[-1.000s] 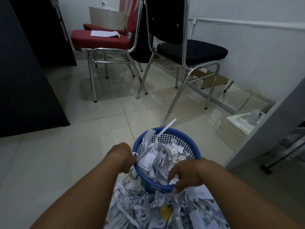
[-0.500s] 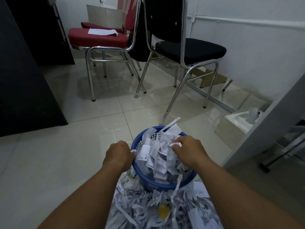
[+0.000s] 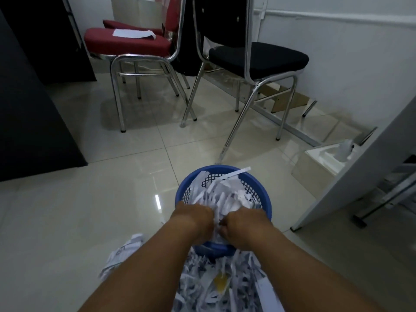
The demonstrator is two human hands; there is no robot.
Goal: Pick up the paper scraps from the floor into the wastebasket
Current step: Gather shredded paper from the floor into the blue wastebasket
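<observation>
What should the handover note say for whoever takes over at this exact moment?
Left hand: down in the wastebasket, on the scraps inside; fingers buried, grip unclear.
Right hand: beside it, same.
Done: wastebasket heaped to about its rim.
To do: large scrap pile lies on the floor between the wastebasket and the person, partly under the forearms.

The floor point(image 3: 67, 221) near me was smooth, glossy tile, and light shone on it. The wastebasket point(image 3: 266, 197) was blue plastic, smooth on the rim and full of little holes in the wall. The paper scraps point(image 3: 227, 197) I saw in it were thin, white, matt paper. The far left chair point(image 3: 126, 42) had a soft red cloth seat, and the black chair point(image 3: 258, 56) looked like cloth too. Both had shiny metal legs. The right wall point(image 3: 360, 70) was matt white.
</observation>
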